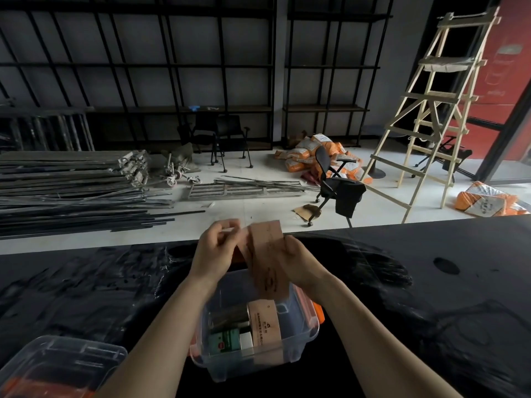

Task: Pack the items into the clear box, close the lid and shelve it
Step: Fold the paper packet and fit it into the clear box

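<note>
both hands [218,248] hold a brown carton [267,259] above the clear box [301,340] rim.

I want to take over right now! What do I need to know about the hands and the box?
Left hand and right hand: both hold a flat brown cardboard packet above the clear box.
The box sits open on the black table.
Already inside: a brown carton, a green box and a dark item I cannot make out.
The lid lies on the table to the left.
Left to do: put the packet in, close the lid, shelve the box.
</note>
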### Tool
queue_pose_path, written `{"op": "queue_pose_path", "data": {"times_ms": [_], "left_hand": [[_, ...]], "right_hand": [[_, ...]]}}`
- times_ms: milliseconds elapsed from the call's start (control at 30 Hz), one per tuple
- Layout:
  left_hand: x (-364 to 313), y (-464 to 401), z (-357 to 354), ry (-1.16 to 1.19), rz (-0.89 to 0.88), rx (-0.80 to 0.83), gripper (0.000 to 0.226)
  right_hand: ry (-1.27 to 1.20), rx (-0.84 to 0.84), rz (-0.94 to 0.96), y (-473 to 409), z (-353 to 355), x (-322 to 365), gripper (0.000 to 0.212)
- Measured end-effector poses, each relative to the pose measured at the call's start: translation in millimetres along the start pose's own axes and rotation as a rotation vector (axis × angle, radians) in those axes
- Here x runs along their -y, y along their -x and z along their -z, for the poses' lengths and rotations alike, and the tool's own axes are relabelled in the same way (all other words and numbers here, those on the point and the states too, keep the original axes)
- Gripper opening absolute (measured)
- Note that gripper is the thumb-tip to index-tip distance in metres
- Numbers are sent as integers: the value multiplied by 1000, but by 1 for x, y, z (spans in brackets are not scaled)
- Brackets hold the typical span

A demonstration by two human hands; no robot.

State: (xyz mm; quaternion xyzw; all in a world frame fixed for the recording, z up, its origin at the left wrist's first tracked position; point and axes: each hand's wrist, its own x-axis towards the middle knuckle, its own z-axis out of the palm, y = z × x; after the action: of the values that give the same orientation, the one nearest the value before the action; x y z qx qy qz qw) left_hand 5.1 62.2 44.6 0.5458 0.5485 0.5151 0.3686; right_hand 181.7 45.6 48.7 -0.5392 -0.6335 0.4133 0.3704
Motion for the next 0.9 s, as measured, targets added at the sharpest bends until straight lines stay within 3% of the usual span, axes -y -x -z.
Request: {"op": "queue_pose_path", "data": {"times_ms": [67,100,167,267,400,500,600,767,900], "left_hand": [[1,4,-6,1,62,13,14],[5,7,-10,-117,51,105,15],[17,17,-21,-581,-58,422,21],[33,28,-41,-945,-210,750,27],[50,35,-67,-1221,-323,933,38],[56,35,-76,-1468,-426,975,30],[48,35,-72,-1494,-491,1018,24],[23,26,-50,-1428,-647,743,25],[-4,6,-20,-1264,-589,536,26]], "right_hand": [[-109,-130,-5,-5,9,-2,11],[-173,-203,-36,-6,15,-3,7],[-264,-265,-95,-7,27,-7,26],[-201,-223,-124,-5,35,-14,37],[-53,-180,-170,-3,32,-25,38],[-14,-150,-178,-1,32,-30,40],[-22,-151,-174,-1,34,-32,45],[-112,-137,-166,-8,30,-28,29],[-229,-71,-153,-11,22,-20,19]]}}
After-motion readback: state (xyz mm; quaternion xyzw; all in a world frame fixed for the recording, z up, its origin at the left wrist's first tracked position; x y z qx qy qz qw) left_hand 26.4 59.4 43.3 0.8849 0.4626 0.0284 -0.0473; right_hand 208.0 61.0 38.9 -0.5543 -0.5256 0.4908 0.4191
